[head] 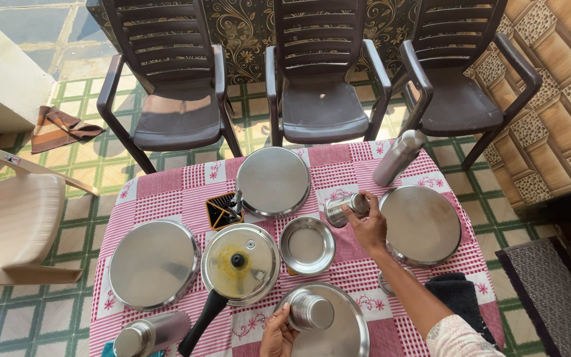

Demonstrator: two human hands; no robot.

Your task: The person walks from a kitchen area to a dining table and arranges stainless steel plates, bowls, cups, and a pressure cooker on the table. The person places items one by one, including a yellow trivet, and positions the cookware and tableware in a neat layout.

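From your head view, your right hand (367,225) has its fingers wrapped round a steel tumbler (342,208) lying tilted beside the small bowl (306,245). Your left hand (277,334) grips another steel tumbler (310,311) on the near plate (348,334).

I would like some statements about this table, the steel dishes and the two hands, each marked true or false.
1. The right hand holds a steel tumbler tilted on its side. True.
2. The left hand holds a spoon. False: it grips an upside-down steel tumbler standing on the nearest plate.
3. The pressure cooker has its lid on. True.
4. The small steel bowl is full of rice. False: it looks empty.
5. Three dark chairs stand behind the table. True.
6. The tablecloth is plain blue. False: it is red-and-white checked.
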